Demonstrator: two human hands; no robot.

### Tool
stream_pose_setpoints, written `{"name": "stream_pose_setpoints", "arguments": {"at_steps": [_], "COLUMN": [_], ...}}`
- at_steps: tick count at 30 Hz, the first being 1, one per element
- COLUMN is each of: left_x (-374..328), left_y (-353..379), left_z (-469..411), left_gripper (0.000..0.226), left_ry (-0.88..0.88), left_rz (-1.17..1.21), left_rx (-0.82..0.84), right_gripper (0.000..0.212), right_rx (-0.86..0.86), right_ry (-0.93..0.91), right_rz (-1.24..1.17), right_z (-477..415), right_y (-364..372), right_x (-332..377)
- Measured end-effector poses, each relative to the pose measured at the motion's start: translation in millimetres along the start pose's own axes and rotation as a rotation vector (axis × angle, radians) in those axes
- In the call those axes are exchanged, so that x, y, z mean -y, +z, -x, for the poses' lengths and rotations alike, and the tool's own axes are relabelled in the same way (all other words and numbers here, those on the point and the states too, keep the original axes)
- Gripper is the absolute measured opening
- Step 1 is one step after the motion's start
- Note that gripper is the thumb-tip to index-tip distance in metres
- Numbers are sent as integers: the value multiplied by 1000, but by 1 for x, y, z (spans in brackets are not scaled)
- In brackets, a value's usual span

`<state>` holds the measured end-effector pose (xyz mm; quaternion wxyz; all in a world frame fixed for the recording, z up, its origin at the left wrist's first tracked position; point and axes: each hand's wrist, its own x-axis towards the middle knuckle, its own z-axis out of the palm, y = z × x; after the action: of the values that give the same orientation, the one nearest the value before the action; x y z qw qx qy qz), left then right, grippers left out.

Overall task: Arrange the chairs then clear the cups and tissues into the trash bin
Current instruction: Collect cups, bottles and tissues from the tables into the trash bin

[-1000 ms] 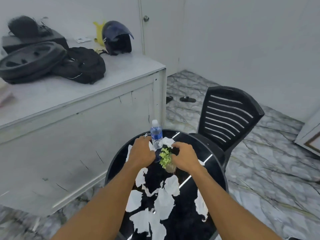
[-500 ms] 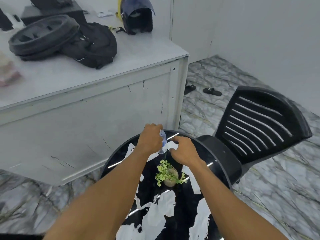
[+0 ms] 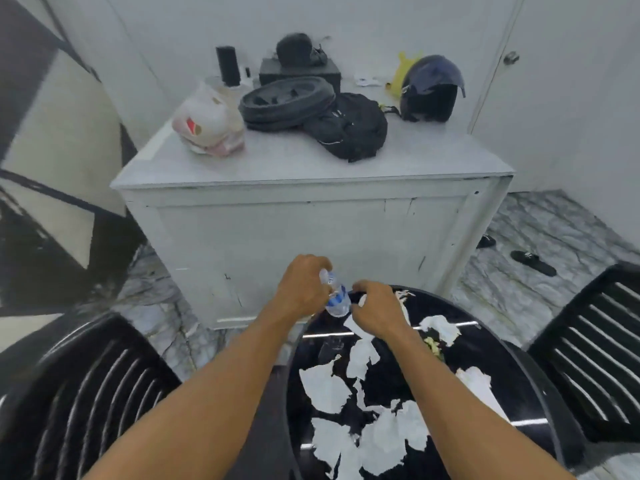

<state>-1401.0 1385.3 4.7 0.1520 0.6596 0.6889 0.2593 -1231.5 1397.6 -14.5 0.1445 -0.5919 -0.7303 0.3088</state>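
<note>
Plastic bottle point(image 3: 335, 300) gripped in the left hand point(image 3: 304, 289); right hand point(image 3: 376, 310) seemingly pinches a tissue point(image 3: 361, 302). Better to bunch several together before lifting.

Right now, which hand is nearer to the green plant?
Right. The right hand, pinching a tissue, is up-left of the plant; the left hand, gripping the water bottle, is farther left.

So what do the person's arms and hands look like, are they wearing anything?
They wear nothing that shows. The left hand and right hand have no gloves or rings, and above the wrists no sleeve, watch or bracelet is in view up to the picture's edge.
</note>
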Motion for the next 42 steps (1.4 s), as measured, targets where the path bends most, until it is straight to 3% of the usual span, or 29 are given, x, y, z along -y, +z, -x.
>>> {"name": "stream_pose_setpoints", "arguments": {"at_steps": [5, 8, 13, 18, 23, 29, 36, 38, 42], "left_x": [97, 149, 229, 298, 367, 458, 569, 589, 612], "left_y": [-118, -191, -297, -355, -366, -367, -376, -373, -347], "left_z": [91, 163, 298, 421, 525, 587, 609, 611, 615], "left_gripper": [31, 20, 26, 25, 25, 22, 16, 20, 28], "left_ry": [-159, -259, -448, -693, -943, -1155, -1350, -1409, -1496], "left_rz": [-25, -67, -185, -239, -232, -191, -179, -178, -71], "left_rx": [-181, -287, -510, -639, -669, -658, -589, -475, -97], "right_gripper": [53, 51, 34, 45, 50, 49, 46, 46, 46], "right_rx": [86, 127, 244, 432, 630, 796, 931, 940, 951], "right_ry": [-206, -344, -629, -856, -961, -1021, -958, -944, -927], "right_rz": [28, 20, -19, 45, 128, 245, 340, 355, 399], "right_z": [35, 68, 140, 200, 243, 255, 234, 227, 222], "right_y": [78, 132, 221, 317, 422, 546, 649, 671, 700], "right_x": [129, 212, 349, 453, 508, 556, 614, 628, 644]}}
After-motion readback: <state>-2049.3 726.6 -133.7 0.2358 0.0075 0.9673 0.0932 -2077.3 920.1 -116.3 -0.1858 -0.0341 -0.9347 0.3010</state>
